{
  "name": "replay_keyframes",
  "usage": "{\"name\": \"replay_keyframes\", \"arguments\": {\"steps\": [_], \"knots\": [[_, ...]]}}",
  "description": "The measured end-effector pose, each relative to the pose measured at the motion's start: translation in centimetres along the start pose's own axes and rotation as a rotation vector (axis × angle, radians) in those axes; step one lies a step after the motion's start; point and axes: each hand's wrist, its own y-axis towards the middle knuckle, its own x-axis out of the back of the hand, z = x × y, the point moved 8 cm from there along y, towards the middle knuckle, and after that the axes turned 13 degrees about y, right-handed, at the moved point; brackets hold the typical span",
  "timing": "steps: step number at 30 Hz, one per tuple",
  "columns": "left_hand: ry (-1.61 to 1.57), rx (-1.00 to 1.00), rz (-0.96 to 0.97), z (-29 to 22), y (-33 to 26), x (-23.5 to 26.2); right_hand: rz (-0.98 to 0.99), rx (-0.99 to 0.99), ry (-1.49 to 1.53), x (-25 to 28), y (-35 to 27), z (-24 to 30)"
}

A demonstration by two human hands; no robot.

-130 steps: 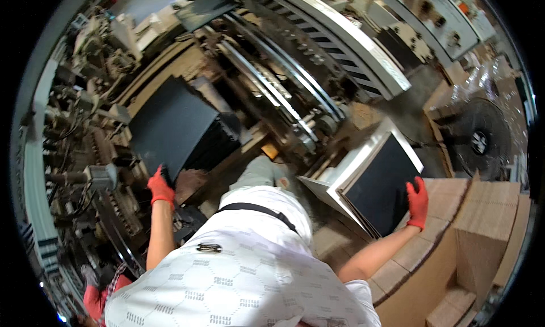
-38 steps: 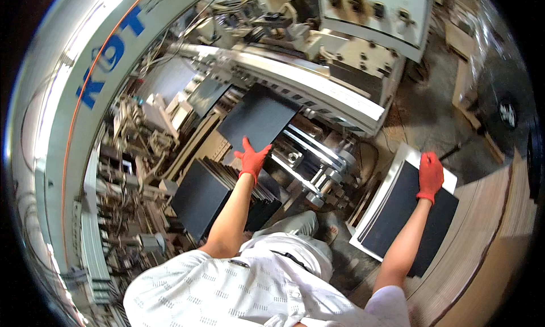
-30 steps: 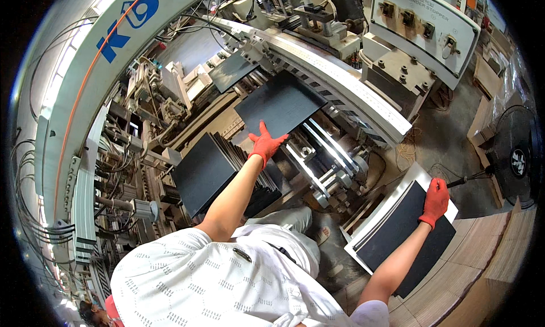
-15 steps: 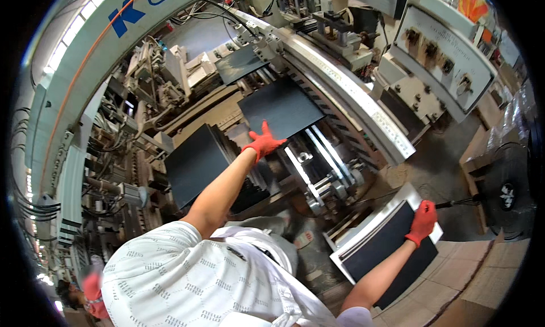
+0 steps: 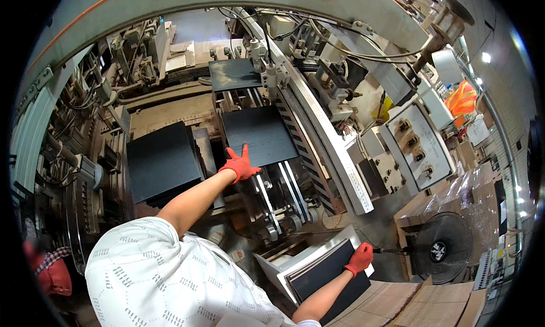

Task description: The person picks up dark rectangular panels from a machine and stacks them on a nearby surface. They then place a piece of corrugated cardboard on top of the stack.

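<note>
My left hand (image 5: 240,165), in a red glove, is open, its fingers spread over the near edge of a flat black panel (image 5: 262,133). That panel lies on the metal rails (image 5: 290,186) of a machine. Out to the right, my right hand (image 5: 359,259), also gloved in red, is closed at the far right edge of another black panel (image 5: 329,273). This panel lies on a white-edged stack, and its near end is partly hidden by my forearm. To the left of my left arm stands a stack of black panels (image 5: 162,159).
Farther along the machine lies another dark panel (image 5: 235,73). A long metal beam (image 5: 323,134) borders the rails on the right. Beyond it are a control box (image 5: 420,148) and a black fan (image 5: 440,249). Stacked brown boards (image 5: 392,304) stand at the lower right. Another person's red sleeve (image 5: 54,279) shows at lower left.
The view has swung to the right, so the machine and both hands appear farther left. My left hand stays at the panel's near edge and my right hand at the stack's edge.
</note>
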Motion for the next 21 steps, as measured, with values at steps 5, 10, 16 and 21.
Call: {"name": "replay_keyframes", "arguments": {"steps": [5,10,16,21], "knots": [[-0.054,-0.045,-0.051,0.1,-1.4,1.3,0.013,-0.009,-0.087,-0.4,-0.3,-0.7],[-0.075,-0.056,-0.092,0.6,-1.4,1.4,-0.005,0.055,-0.17,-0.3,-0.4,0.0],[-0.101,-0.08,-0.15,0.2,-2.2,1.3,-0.022,0.12,-0.165,0.3,-1.2,-0.6],[-0.109,-0.107,-0.234,0.5,-2.2,1.1,-0.026,0.239,-0.314,0.1,-3.8,1.4]]}}
